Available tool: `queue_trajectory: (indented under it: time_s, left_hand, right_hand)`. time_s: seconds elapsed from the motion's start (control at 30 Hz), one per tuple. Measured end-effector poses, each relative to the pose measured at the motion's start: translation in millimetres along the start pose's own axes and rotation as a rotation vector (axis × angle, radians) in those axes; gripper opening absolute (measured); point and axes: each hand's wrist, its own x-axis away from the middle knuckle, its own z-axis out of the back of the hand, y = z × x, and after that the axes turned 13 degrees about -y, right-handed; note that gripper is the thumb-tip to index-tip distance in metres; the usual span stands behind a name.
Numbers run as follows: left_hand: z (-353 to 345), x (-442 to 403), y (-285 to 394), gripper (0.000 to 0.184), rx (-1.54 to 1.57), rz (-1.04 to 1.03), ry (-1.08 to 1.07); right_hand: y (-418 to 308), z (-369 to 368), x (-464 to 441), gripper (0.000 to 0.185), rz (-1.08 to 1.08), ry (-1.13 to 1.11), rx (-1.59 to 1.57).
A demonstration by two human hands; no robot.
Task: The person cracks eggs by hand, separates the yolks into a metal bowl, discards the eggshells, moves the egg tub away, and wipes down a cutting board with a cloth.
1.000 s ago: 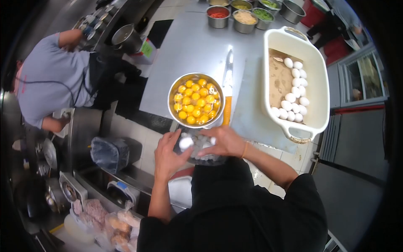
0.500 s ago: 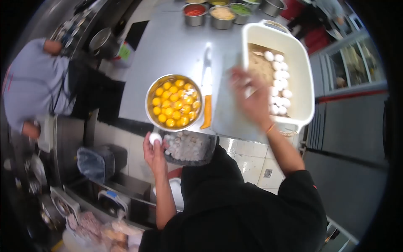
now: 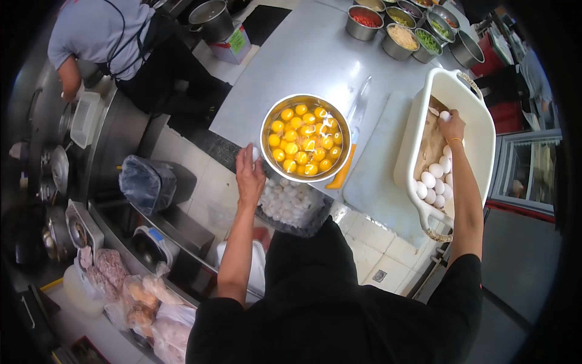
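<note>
My left hand is closed around a white egg beside the metal bowl. Many yellow yolks in clear egg white fill that bowl. Inside the white tub, the fingers of my right hand are closed on another egg. Several more whole eggs lie nearer me in the tub, on a brown lining. Below the table edge stands a dark-lined bin of eggshells, under and beside my left hand.
A knife with an orange handle lies between the bowl and a pale cutting board. Metal pots of chopped ingredients stand at the table's far end. To the left, a co-worker in a grey shirt stands by the counter.
My right hand has moved from over the cutting board into the tub and onto an egg. The left hand still holds its egg, now closer to the bowl's rim. The view has shifted.
</note>
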Motion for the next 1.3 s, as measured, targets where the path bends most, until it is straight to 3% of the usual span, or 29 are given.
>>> queue_trajectory:
  time_s: [0.03,0.13,0.23,0.3,0.33,0.37,0.4,0.5,0.57,0.93,1.3]
  left_hand:
    - [6.4,-0.4,3.2,0.046,0.173,0.075,-0.004]
    - [24.2,-3.9,8.2,0.045,0.789,0.231,0.037]
    - [77.0,-12.9,37.6,0.044,1.254,0.211,-0.128]
    - [98.4,-23.6,61.6,0.044,1.320,0.195,-0.228]
    - [105.9,-29.8,69.4,0.044,1.349,0.175,-0.298]
    - [112.9,-36.4,78.1,0.044,1.377,0.156,-0.370]
    - [116.1,-42.6,92.6,0.039,1.362,0.133,-0.372]
    - [109.1,-59.5,98.4,0.036,1.275,0.039,-0.461]
    - [109.9,-68.0,108.3,0.033,1.237,0.040,-0.525]
    - [90.7,-83.7,106.2,0.040,1.069,0.003,-0.678]
    - [56.6,-91.5,112.4,0.037,0.777,-0.091,-0.455]
  right_hand:
    - [-8.2,7.5,3.8,0.042,-0.039,0.027,-0.062]
    - [-39.2,41.7,17.6,0.029,-0.118,-0.063,-1.322]
    - [-119.7,83.9,93.1,0.016,0.211,-0.140,-1.722]
    - [-147.9,80.2,118.8,0.010,0.572,-0.213,-1.202]
    - [-179.1,86.4,145.5,0.013,0.561,-0.306,-1.103]
    - [-216.1,83.9,176.1,0.022,0.663,-0.187,-0.876]
    - [-240.2,77.1,193.7,0.032,0.932,-0.189,-0.717]
    - [-294.1,56.1,229.2,0.048,1.130,-0.368,-0.633]
    - [-314.9,39.0,233.9,0.048,1.264,-0.333,-0.640]
    - [-317.3,10.2,225.6,0.042,1.225,-0.358,-0.629]
    - [-316.5,-31.7,225.7,0.047,1.132,-0.174,-0.572]
